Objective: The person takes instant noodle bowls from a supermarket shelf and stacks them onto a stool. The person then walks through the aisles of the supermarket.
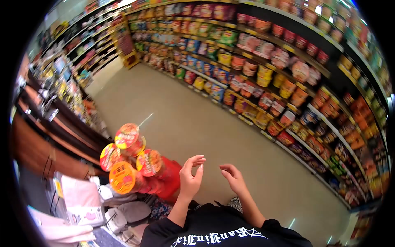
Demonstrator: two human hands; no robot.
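My left hand point(191, 178) is raised in front of my body, fingers loosely curved and thumb apart, with nothing in it. A short gap to its right, my right hand point(234, 179) is also lifted and holds nothing, its fingers bent but not closed. Nearest to my left hand is a red stand or bin point(173, 178), with stacked instant noodle cups beside and above it. Their round lids show: an orange lid point(122, 177), a red and orange lid point(149, 162), a red and yellow lid point(127, 136) and another lid point(110, 157). The lower cups are partly hidden.
Long shelves point(247, 51) of bagged snacks and cup noodles run along the right side. Belts point(35, 123) hang at the left, above folded goods and grey slippers point(133, 211). A tiled floor point(181, 111) lies between. A yellow rack point(125, 43) stands farther back.
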